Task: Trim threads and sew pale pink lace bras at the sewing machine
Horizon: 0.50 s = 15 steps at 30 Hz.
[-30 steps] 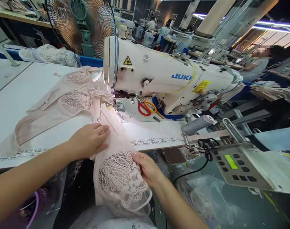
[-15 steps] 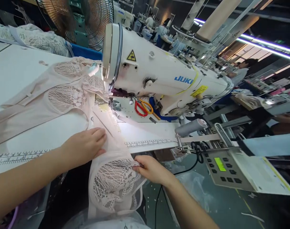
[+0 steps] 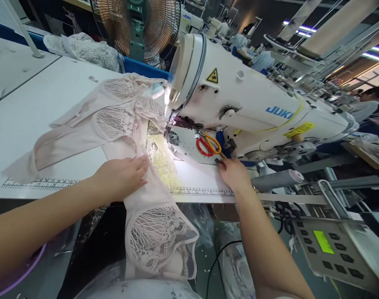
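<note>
A pale pink lace garment (image 3: 114, 120) lies on the white sewing table (image 3: 36, 104), under the needle of a white JUKI sewing machine (image 3: 248, 108); its lace end (image 3: 158, 236) hangs over the front edge. My left hand (image 3: 124, 176) lies flat on the garment near the table's edge, fingers stretched out. My right hand (image 3: 235, 172) is on the machine bed, fingers drawn together at the blade end of red-and-orange-handled scissors (image 3: 208, 145). A printed ruler (image 3: 202, 192) runs along the table's front edge.
A standing fan (image 3: 139, 25) and a heap of white lace pieces (image 3: 83, 50) are at the back. A grey thread cone (image 3: 278, 179) and a control panel with a green display (image 3: 329, 249) sit at the right. People work at far benches (image 3: 364, 104).
My right hand let go of the hanging lace end and went up to the scissors on the machine bed. My left hand stayed flat on the garment. The view shifted left.
</note>
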Each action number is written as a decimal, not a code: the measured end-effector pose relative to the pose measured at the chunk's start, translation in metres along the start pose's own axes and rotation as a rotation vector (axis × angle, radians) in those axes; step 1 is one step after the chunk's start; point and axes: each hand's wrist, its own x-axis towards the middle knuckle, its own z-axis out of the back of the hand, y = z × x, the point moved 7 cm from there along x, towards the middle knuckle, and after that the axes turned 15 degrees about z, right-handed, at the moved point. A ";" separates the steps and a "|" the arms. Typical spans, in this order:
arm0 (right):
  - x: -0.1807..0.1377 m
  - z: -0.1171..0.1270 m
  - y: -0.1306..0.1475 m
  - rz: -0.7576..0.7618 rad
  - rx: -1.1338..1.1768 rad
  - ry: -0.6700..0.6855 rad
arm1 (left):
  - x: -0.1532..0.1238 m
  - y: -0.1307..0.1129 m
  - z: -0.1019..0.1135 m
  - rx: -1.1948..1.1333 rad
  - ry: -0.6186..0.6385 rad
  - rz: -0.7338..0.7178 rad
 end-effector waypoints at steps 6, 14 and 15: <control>0.007 -0.010 -0.021 -0.093 0.141 -0.002 | 0.004 0.000 -0.009 -0.002 0.033 0.011; 0.005 0.009 -0.018 -0.156 0.400 -0.220 | -0.007 -0.003 -0.002 -0.061 -0.157 -0.005; -0.001 0.013 -0.010 -0.150 0.444 -0.265 | -0.008 -0.006 -0.005 -0.080 -0.150 -0.010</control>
